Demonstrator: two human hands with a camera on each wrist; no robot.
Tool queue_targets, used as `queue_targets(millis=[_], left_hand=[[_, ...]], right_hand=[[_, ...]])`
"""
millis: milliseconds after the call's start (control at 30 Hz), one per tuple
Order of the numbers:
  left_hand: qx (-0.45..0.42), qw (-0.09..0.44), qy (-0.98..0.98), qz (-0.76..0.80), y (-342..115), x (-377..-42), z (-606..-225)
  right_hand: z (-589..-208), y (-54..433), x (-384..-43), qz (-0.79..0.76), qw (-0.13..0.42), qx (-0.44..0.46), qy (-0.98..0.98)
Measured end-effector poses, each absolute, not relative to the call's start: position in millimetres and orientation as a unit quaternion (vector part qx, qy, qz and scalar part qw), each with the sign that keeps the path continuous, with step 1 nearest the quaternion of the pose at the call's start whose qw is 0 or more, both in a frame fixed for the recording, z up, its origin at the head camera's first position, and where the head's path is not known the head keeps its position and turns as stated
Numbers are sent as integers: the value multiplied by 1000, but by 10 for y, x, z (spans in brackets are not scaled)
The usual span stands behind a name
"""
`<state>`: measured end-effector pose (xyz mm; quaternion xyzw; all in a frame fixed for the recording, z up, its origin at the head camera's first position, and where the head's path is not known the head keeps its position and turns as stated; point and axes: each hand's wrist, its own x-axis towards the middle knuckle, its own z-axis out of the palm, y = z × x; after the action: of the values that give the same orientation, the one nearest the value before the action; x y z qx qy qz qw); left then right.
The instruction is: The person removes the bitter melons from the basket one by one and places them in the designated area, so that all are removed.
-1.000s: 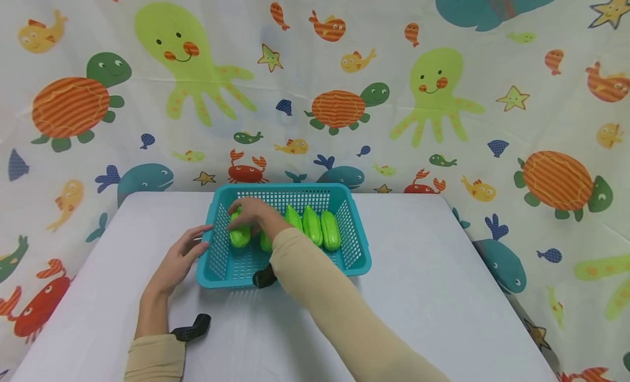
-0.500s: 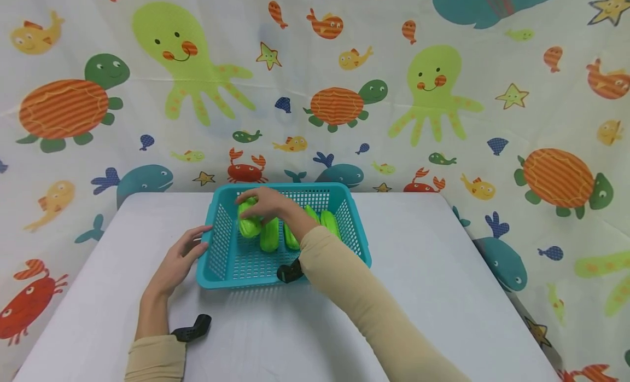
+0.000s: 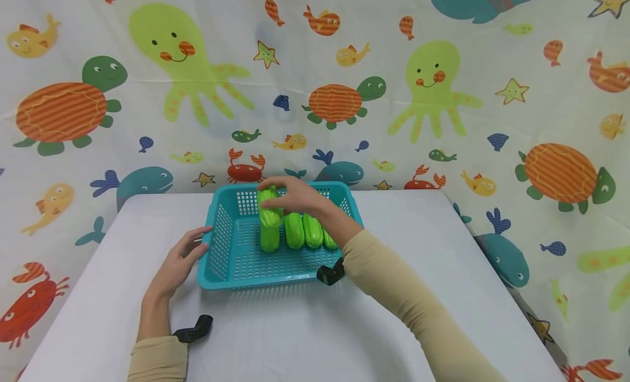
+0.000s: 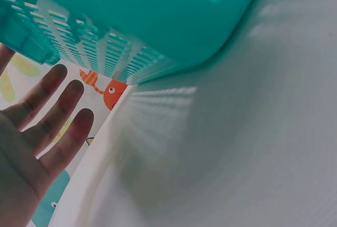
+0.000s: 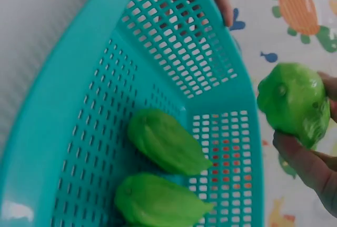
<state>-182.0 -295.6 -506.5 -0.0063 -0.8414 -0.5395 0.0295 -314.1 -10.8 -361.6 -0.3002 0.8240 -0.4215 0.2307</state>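
My right hand (image 3: 301, 197) pinches a glossy green, ribbed vegetable (image 3: 269, 212), like a short stubby cucumber, between thumb and fingers. In the right wrist view, this vegetable (image 5: 295, 103) hangs higher than the rim, its knobbed end facing the camera. Below lies the teal plastic basket (image 3: 236, 283) with several similar green vegetables (image 3: 294, 232) side by side in its middle and right; my right forearm partly hides the rightmost. At the basket's left side, my left hand (image 3: 179, 259) touches the rim with fingertips. Three of its fingers (image 4: 66, 140) are spread, nearly straight, beside the outer wall.
The basket stands on a white-covered table (image 3: 418, 261), near its far edge. A cloth (image 3: 315, 59) printed with sea animals hangs behind. Black wrist devices sit on my left wrist (image 3: 194, 330) and right wrist (image 3: 331, 272).
My right hand has lifted the leftmost vegetable out of its place and carried it up and right, over the neighbouring one. The left hand has stayed at the basket's left side.
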Motion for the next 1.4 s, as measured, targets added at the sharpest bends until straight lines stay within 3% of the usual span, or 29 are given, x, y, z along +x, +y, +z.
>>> queue_targets(millis=[300,567,933,1400], left_hand=[[-1,26,-844,-536,-2902,-1850,-5058],[6,28,-845,-534,-2865,-1847,-5058],[17,34,-850,-525,-2812,-1846,-5035],[24,36,-845,-533,-2751,-1874,-5047]], right_hand=[[-3607,537,-3242,-458,178,-280,825],[-3626,1243,-3393,-493,171,-226,823],[-4057,2091,-3618,-503,134,-165,838],[-4751,2446,-3956,-472,190,-116,853]])
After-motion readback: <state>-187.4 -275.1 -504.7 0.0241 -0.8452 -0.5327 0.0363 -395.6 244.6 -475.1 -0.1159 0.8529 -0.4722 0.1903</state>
